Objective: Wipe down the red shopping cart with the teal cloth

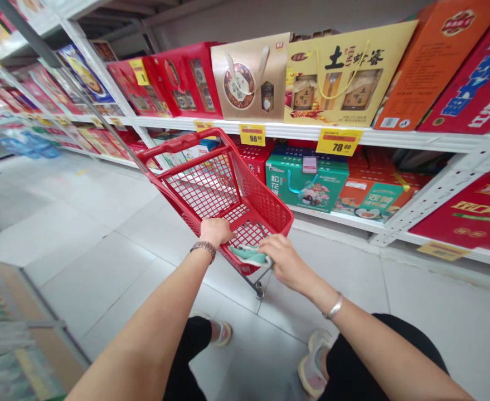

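Observation:
A small red plastic shopping cart with a mesh basket stands tilted in view in front of me, its handle toward the upper left. My left hand, with a watch on the wrist, is closed over the basket's near side rim. At the front end of the basket, my right hand, below a silver bangle, has its fingers bent around the end of a soft-looking light green and white item. That item lies along the basket's front corner; its exact kind is unclear, and my fingers cover part of it.
Shelves run along the far side with boxed gifts, including a yellow honey box and a green box. Yellow price tags hang from the edge. A blurred display stand is at lower left. My shoes rest on tiles.

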Motion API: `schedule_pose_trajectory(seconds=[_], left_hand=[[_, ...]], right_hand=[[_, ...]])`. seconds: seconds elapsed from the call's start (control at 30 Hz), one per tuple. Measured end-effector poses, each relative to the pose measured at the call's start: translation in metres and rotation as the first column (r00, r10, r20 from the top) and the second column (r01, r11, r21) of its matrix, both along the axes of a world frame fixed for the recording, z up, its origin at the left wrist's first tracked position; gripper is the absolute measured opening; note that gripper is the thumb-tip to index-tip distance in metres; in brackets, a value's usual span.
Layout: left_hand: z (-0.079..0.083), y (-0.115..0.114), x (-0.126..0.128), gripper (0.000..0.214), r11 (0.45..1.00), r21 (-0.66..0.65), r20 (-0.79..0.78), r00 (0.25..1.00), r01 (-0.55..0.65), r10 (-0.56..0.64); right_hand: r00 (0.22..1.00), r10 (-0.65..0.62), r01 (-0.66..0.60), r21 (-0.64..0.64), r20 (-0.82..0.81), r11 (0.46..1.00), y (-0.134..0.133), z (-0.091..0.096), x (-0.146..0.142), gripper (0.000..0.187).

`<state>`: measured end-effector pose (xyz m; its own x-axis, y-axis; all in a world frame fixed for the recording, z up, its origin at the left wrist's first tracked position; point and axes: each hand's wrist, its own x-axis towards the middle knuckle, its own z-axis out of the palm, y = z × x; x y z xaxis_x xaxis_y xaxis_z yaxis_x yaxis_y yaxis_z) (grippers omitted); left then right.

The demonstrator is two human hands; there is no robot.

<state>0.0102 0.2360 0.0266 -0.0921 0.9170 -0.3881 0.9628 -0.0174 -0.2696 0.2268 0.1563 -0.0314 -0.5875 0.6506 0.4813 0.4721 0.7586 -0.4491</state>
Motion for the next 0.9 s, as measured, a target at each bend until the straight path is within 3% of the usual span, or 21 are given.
schedule_pose_trajectory(seconds=[0.07, 0.17, 0.27, 0.37, 0.47, 0.53, 0.7, 0.83, 0.9], left_hand=[[-0.002, 0.0, 0.001, 0.058, 1.0, 0.009, 0.022, 1.0, -0.009, 0.008], [-0.005, -0.001, 0.004, 0.061, 0.999, 0.033, 0.062, 0.998, -0.026, 0.024], [-0.006, -0.003, 0.008, 0.064, 0.997, 0.061, 0.104, 0.994, -0.039, 0.033], [-0.007, -0.004, 0.013, 0.063, 0.995, 0.092, 0.14, 0.99, -0.043, 0.03], [-0.007, -0.006, 0.018, 0.062, 0.989, 0.137, 0.168, 0.985, -0.05, 0.026], [-0.007, -0.007, 0.019, 0.06, 0.982, 0.18, 0.187, 0.982, -0.058, 0.024], [-0.008, -0.015, 0.017, 0.055, 0.934, 0.349, 0.231, 0.973, -0.074, -0.009], [-0.018, -0.025, 0.014, 0.046, 0.81, 0.577, 0.35, 0.927, -0.1, -0.135], [-0.025, -0.033, 0.014, 0.043, 0.755, 0.649, 0.397, 0.888, -0.095, -0.23]], right_hand=[[0.993, -0.112, 0.113, 0.057, -0.022, 0.992, 0.017, 0.017, 0.028, 0.032], [0.962, -0.274, 0.27, 0.229, -0.016, 0.935, 0.039, 0.039, 0.071, 0.033], [0.947, -0.322, 0.303, 0.359, -0.008, 0.883, 0.052, 0.043, 0.092, 0.034], [0.964, -0.266, 0.246, 0.339, 0.012, 0.908, 0.053, 0.023, 0.081, 0.037], [0.987, -0.154, 0.145, 0.18, 0.036, 0.973, 0.042, -0.007, 0.05, 0.046], [0.991, -0.13, 0.128, 0.096, 0.022, 0.987, 0.029, -0.02, 0.029, 0.048], [0.996, -0.087, 0.086, 0.068, 0.009, 0.994, 0.001, -0.02, -0.001, 0.042], [0.995, -0.095, 0.093, 0.061, 0.028, 0.994, 0.01, -0.017, 0.001, 0.02], [0.992, -0.122, 0.12, 0.065, 0.033, 0.991, 0.023, -0.019, 0.012, 0.022]])
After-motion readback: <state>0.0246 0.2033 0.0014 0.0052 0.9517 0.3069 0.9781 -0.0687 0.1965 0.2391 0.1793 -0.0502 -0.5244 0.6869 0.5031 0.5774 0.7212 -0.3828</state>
